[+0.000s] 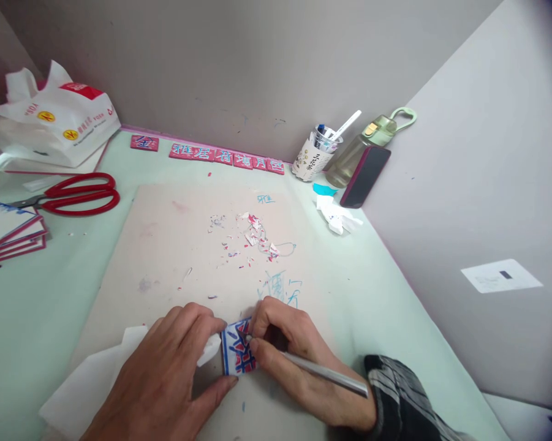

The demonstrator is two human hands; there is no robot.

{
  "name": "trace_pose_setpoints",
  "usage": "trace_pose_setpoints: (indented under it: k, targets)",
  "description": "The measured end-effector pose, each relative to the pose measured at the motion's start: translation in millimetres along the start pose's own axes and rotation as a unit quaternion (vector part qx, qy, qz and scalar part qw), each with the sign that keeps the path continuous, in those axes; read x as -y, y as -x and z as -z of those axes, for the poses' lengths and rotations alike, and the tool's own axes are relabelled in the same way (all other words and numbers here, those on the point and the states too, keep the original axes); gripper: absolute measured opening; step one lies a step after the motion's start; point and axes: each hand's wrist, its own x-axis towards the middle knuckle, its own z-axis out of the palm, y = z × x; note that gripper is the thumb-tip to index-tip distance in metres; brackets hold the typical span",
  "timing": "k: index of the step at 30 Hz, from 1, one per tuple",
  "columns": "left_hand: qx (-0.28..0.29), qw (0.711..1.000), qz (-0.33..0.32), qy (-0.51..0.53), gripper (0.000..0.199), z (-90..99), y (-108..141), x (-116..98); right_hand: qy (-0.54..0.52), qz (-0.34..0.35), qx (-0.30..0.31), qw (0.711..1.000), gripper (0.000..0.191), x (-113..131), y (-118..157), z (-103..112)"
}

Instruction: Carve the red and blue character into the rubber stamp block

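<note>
A small tile [230, 356] with blue lines and red and white patches lies on the grey-beige board near its front. My right hand [298, 358] pinches a silver pen-like knife [331, 375], whose tip rests on the tile's face. At the tile's left, my left hand [165, 367] has its fingers curled, index fingertip at the upper left corner and thumb near the lower edge. White tissue [92, 383] lies under this hand, and a piece of it shows between thumb and fingers.
Red and white shavings [255, 229] lie mid-board. Red-handled scissors [80, 195], stacked cards [13, 229] and a plastic bag [68, 122] are at left. Red tiles [202, 152] line the back. A pen cup [315, 153], bottle [349, 160], phone [366, 176] and crumpled tissue [337, 214] stand or lie at right.
</note>
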Motion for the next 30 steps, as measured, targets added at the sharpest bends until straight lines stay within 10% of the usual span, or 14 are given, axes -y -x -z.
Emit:
trace_pose_setpoints:
  k: [30]
  targets:
    - [0.07,0.997,0.025,0.004,0.031,0.5,5,11,0.042,0.026,0.034,0.998,0.014,6,1,7]
